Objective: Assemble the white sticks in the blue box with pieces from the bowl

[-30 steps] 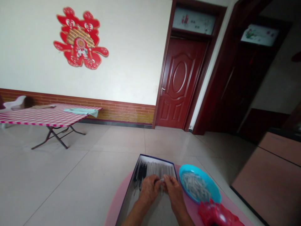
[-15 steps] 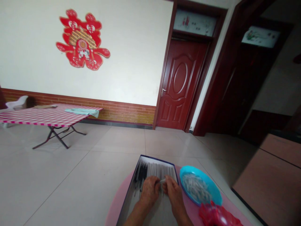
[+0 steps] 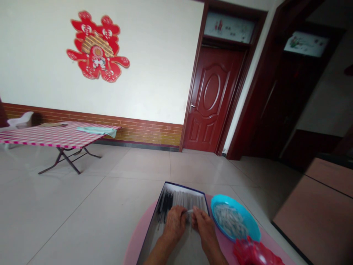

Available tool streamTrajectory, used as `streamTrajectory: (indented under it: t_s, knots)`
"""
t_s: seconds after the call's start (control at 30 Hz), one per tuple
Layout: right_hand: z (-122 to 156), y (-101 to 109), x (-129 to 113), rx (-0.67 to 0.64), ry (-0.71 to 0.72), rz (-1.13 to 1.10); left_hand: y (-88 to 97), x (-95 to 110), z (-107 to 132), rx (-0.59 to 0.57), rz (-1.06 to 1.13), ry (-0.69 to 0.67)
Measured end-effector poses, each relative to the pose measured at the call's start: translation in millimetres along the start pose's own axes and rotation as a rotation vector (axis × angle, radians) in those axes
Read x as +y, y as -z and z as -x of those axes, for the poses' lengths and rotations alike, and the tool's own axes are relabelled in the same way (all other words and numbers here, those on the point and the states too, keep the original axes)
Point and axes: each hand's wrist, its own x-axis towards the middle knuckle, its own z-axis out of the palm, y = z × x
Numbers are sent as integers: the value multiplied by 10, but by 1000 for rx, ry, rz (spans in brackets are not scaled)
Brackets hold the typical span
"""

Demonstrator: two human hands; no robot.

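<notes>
Over a shallow box (image 3: 151,225) with a dark blue rim, my left hand (image 3: 175,219) and my right hand (image 3: 202,221) are close together, fingertips pinched. Between them spans a small, thin whitish piece (image 3: 190,211), which both hands grip; its exact kind is too small to make out. Inside the box, dark slender sticks (image 3: 167,200) lie at the left, beside a row of pale translucent tubes (image 3: 185,198). To the right of my right hand stands a blue plastic basin (image 3: 249,219) with many short whitish pieces (image 3: 230,219) in it.
Box and basin rest on a pink round table (image 3: 136,235). A crumpled red plastic bag (image 3: 256,252) lies in front of the basin. Further off are a checkered folding table (image 3: 52,136), a red door (image 3: 213,99) and a brownish cabinet (image 3: 322,206) at right.
Both hands stay almost in the same place, holding the thin whitish piece between them. Only slight finger movement shows.
</notes>
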Motion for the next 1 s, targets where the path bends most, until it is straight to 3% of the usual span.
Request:
streamTrajectory:
  t_s: [0.2, 0.43, 0.7, 1.0]
  knots:
    - [-39, -5, 30, 8, 8, 125, -3, 20, 7, -16, -1, 30]
    - [-39, 43, 61, -22, 22, -32, -1, 19, -3, -74, -56, 101]
    - [-42, 25, 53, -34, -12, -18, -4, -35, 4, -22, -75, 26]
    - [-42, 70, -17, 56, 253, 373, -95, -55, 41, 57, -75, -101]
